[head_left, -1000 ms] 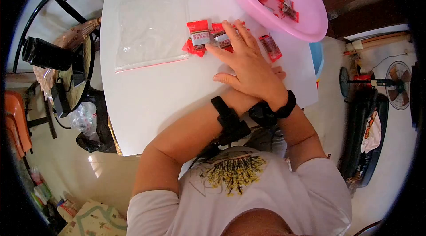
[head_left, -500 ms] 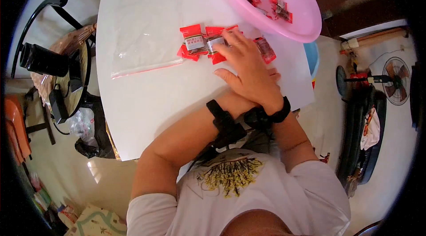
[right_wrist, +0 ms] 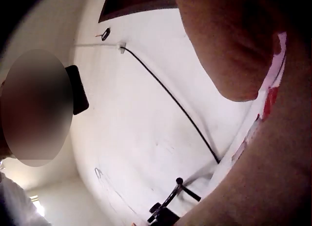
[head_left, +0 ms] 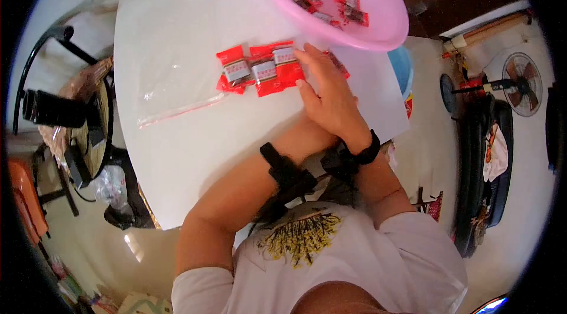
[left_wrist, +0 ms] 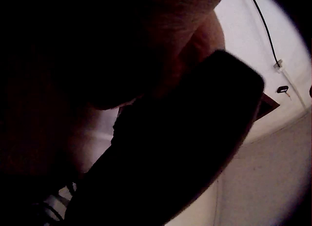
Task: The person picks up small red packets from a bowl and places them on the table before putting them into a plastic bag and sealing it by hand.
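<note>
Several red packets (head_left: 264, 70) lie on table (head_left: 195, 137). Right hand (head_left: 328, 98) lies flat, fingers straight, touching them. Left hand hidden: state cannot be told. Packets likely light, slippery, crushable; pinch by crimped ends.

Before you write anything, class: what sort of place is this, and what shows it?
Probably a room in a home: a white table, a pink plastic basin and a standing fan nearby.

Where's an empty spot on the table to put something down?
The biggest bare patch of the white table lies between the red seal of the clear zip bag and the near edge. A narrower strip runs right of the right hand, below the pink bowl. Around the red snack packets it is crowded.
</note>
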A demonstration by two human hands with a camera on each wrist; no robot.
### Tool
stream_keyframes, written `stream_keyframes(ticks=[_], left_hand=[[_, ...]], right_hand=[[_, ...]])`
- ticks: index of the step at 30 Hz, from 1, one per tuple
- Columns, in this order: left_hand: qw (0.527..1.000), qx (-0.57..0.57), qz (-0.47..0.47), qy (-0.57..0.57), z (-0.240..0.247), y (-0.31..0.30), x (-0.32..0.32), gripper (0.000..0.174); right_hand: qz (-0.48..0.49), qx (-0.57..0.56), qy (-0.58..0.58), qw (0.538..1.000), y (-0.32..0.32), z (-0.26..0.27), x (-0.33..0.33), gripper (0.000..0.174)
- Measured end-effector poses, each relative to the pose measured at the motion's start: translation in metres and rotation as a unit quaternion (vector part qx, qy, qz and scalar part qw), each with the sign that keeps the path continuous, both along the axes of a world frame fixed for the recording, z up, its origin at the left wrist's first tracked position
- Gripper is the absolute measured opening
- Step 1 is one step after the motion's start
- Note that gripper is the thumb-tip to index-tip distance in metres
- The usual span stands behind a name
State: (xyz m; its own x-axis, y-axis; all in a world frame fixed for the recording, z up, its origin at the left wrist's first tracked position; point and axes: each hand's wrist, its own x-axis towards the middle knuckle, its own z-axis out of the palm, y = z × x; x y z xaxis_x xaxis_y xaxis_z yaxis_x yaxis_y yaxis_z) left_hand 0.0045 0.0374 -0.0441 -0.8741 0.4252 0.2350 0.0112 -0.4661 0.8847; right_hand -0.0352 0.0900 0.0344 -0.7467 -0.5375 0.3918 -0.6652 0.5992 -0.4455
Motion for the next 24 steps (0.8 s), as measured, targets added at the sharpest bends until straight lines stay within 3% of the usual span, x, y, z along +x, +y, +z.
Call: stream_keyframes(ticks=[1, 2, 3, 7, 10, 13, 16, 18, 20, 22, 24], left_hand=[[0.984, -0.15, 0.031, 0.092, 0.01, -0.006, -0.002, 0.043], [0.936, -0.295, 0.064, 0.183, 0.018, -0.011, -0.004, 0.043], [0.856, -0.43, 0.098, 0.269, 0.023, -0.012, -0.006, 0.042], [0.813, -0.451, 0.105, 0.353, 0.025, -0.011, -0.01, 0.04], [0.813, -0.451, 0.105, 0.352, 0.029, -0.012, -0.008, 0.04], [0.801, -0.462, 0.095, 0.369, 0.037, -0.014, -0.009, 0.042], [0.789, -0.483, 0.065, 0.374, 0.037, -0.015, -0.009, 0.042], [0.794, -0.486, 0.05, 0.361, 0.036, -0.015, -0.01, 0.042], [0.795, -0.486, 0.051, 0.36, 0.042, -0.016, -0.01, 0.043], [0.799, -0.483, 0.049, 0.355, 0.042, -0.016, -0.01, 0.043], [0.804, -0.478, 0.045, 0.351, 0.039, -0.016, -0.011, 0.042]], right_hand=[[-0.014, 0.016, 0.036, 0.999, 0.009, 0.001, -0.005, 0.046], [-0.05, 0.045, 0.012, 0.998, 0.018, 0.005, -0.008, 0.045], [-0.085, 0.072, -0.013, 0.994, 0.027, 0.009, -0.008, 0.043], [-0.104, 0.051, -0.168, 0.979, 0.045, 0.01, -0.016, 0.037], [-0.051, 0.024, -0.013, 0.998, 0.051, 0.011, -0.005, 0.033], [0.028, -0.035, -0.067, 0.997, 0.067, 0.066, -0.009, 0.032], [0.021, -0.01, -0.12, 0.992, 0.076, 0.125, -0.045, 0.027], [0.064, -0.017, -0.056, 0.996, 0.069, 0.137, -0.087, 0.022], [0.131, 0.041, -0.081, 0.987, 0.064, 0.125, -0.141, 0.021], [0.118, 0.147, -0.163, 0.969, 0.046, 0.114, -0.176, 0.02], [0.082, 0.246, -0.218, 0.941, 0.03, 0.109, -0.186, 0.031]])
